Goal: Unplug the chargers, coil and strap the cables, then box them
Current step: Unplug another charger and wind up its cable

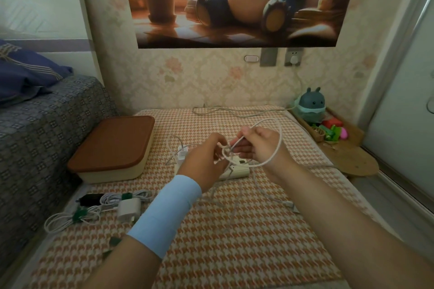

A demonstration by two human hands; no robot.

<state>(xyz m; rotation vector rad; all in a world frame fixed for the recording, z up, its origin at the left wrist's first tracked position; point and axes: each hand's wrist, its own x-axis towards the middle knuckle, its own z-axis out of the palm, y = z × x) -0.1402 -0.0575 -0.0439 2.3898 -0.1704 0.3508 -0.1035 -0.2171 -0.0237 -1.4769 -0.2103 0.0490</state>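
White corded charging cable (279, 142), looping over right hand (258, 145), being pinched by curled fingers of it and left hand (206, 159); white plastic power strip (237, 170) lying just beneath fingers.

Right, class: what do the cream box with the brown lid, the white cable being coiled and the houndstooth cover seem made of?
The cream rectangular box with brown lid is likely plastic: smooth matt faces, rounded corners. The thin white cable has a flexible sheath, perhaps braided or rubbery; it loops freely. The orange-and-cream houndstooth cover looks woven fabric, no shine.
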